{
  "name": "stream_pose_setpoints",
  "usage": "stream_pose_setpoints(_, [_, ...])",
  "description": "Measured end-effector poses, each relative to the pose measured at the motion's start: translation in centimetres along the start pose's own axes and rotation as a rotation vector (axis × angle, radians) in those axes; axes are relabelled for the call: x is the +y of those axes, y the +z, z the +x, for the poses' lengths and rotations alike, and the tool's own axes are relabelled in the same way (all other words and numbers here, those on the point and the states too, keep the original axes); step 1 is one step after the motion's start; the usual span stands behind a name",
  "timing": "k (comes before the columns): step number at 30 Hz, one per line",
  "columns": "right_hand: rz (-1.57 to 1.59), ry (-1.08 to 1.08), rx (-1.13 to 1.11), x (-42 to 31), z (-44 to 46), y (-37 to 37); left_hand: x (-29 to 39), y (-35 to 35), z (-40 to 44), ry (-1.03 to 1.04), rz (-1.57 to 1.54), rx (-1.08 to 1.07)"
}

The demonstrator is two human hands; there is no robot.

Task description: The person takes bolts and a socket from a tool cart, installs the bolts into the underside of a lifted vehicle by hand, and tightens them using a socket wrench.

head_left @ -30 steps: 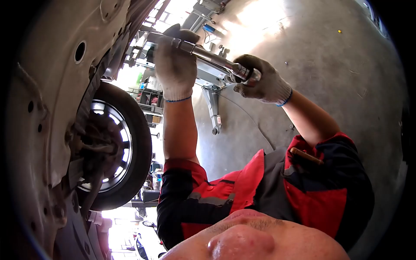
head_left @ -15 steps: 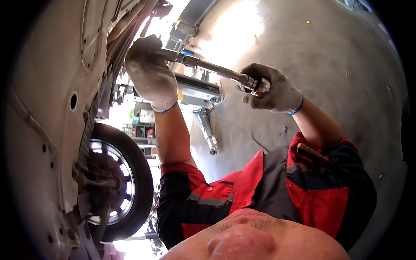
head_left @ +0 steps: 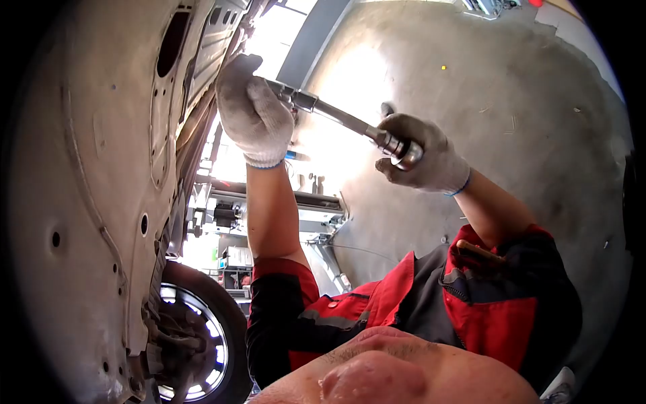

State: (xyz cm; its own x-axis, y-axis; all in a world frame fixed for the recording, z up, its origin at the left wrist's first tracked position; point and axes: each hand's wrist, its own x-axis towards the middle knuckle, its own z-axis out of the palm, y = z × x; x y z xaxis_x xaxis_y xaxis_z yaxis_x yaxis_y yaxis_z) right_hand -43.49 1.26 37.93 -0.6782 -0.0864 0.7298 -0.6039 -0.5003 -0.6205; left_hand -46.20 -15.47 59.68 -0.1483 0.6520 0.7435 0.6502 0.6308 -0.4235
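A chrome socket extension bar [head_left: 342, 118] slants between my two gloved hands below the car's underside. At its upper left end my left hand [head_left: 254, 118] is closed around the bar, thumb alongside it. The fingers' far side and whatever the bar's end meets there are hidden. My right hand [head_left: 425, 151] is wrapped around the lower right end, where a shiny rounded metal head [head_left: 408, 155] shows beyond the fingers. Both hands wear whitish knit gloves with blue cuffs, soiled on the fingers.
Raised car underbody [head_left: 101, 175] fills the left side, with holes and a seam. A wheel [head_left: 235, 337] hangs at lower left. Behind stand a lift arm [head_left: 330, 266] and a grey lift post [head_left: 313, 44]. A small yellow object [head_left: 443, 67] lies on the concrete floor [head_left: 525, 148].
The view has shifted, so the underbody and wheel appear lower and farther right. My left hand appears slightly farther right, and its thumb now shows. Both hands keep their hold on the bar.
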Motion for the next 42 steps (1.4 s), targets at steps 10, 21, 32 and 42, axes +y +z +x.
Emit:
stream_pose_setpoints(10, [0.387,0.039,-0.004,-0.3,5.2,-3.8,2.5,6.3,9.2,-0.085,-0.374,0.288])
stream_pose_setpoints(21, [-0.279,-0.360,0.100,0.0,13.1,-7.1,3.3,6.1,14.1,-0.735,-1.295,0.308])
stream_pose_setpoints(32, [-0.099,-0.389,0.013,0.0,17.0,-7.3,0.2,6.5,15.8,-0.706,-1.095,0.243])
stream_pose_setpoints(42, [-0.051,-0.331,-0.016,-0.8,19.0,-7.1,-2.3,6.2,17.3,-0.670,-1.013,0.233])
